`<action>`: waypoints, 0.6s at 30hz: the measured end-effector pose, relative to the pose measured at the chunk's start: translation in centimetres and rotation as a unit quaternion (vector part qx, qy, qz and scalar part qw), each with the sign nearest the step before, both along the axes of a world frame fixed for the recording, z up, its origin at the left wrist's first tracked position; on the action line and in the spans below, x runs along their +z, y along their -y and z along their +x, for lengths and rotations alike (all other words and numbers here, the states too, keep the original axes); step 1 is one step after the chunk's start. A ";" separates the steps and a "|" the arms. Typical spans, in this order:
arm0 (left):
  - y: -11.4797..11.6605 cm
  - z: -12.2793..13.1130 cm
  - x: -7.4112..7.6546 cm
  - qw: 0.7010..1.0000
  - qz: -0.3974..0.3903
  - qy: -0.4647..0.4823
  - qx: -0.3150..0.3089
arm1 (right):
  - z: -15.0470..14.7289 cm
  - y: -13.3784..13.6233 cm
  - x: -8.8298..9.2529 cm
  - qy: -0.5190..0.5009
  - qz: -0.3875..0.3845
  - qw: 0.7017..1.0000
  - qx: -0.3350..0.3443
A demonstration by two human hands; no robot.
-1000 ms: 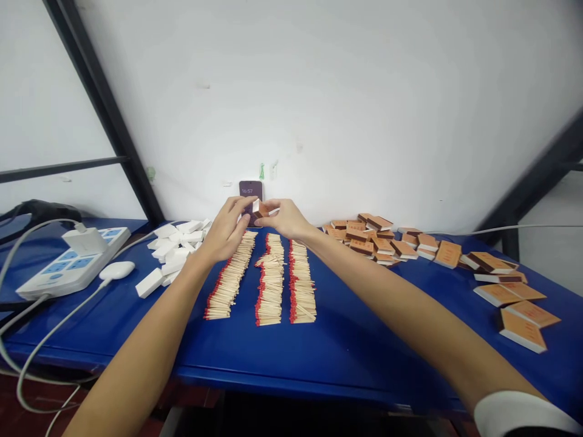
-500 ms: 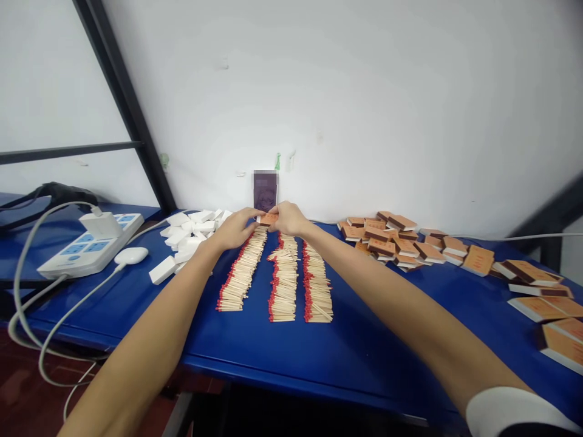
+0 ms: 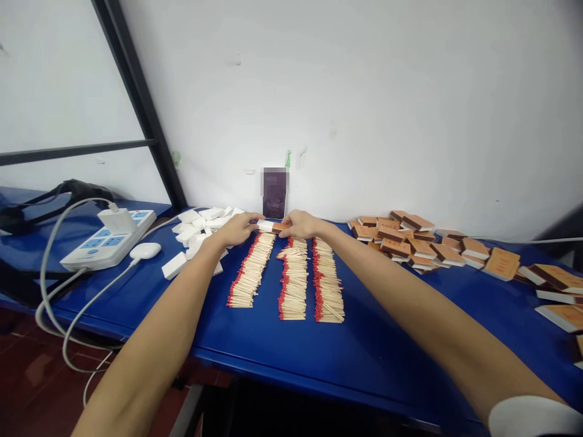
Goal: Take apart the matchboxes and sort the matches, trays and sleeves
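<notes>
My left hand (image 3: 240, 229) pinches the white inner tray (image 3: 265, 225) of a matchbox, which sticks out to the left of its brown-orange sleeve (image 3: 280, 228). My right hand (image 3: 301, 224) grips the sleeve at its right end. Both hands are above the far ends of three rows of red-headed matches: a left row (image 3: 252, 267), a middle row (image 3: 294, 282) and a right row (image 3: 328, 282). Some matches in the middle row lie askew. Whether the tray holds matches is too small to tell.
White trays (image 3: 195, 233) are heaped at the left. Orange matchboxes (image 3: 410, 240) spread along the right. A dark card (image 3: 275, 194) leans on the wall behind my hands. At far left lie a power strip (image 3: 109, 243), cables and a white puck (image 3: 146, 250).
The white tray now extends from the left of the sleeve, and my hands are slightly further apart. The whole view has shifted, so things appear further right.
</notes>
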State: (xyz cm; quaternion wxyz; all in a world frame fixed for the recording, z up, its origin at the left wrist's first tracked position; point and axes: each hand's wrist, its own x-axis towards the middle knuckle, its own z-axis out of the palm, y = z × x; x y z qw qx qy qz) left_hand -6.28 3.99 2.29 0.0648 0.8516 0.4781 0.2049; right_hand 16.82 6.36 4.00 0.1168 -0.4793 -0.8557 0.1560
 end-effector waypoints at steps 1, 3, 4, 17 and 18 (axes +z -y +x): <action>0.0 0.0 0.0 1.000 -0.003 -0.004 0.002 | 0.3 -0.2 0.2 0.006 -0.004 1.000 0.001; 0.1 -0.1 0.1 1.000 -0.008 -0.009 0.002 | 1.2 -0.5 0.6 0.015 -0.013 1.000 0.004; 0.1 -0.1 0.0 1.000 -0.012 -0.011 0.001 | 1.7 -0.6 0.8 0.016 -0.016 1.000 0.006; 0.3 0.4 0.1 0.998 0.009 0.061 -0.006 | 12.3 4.1 5.7 -0.067 0.028 0.992 -0.104; 0.4 0.5 0.2 0.996 0.025 0.081 0.002 | 13.5 4.6 6.0 -0.069 0.038 0.988 -0.132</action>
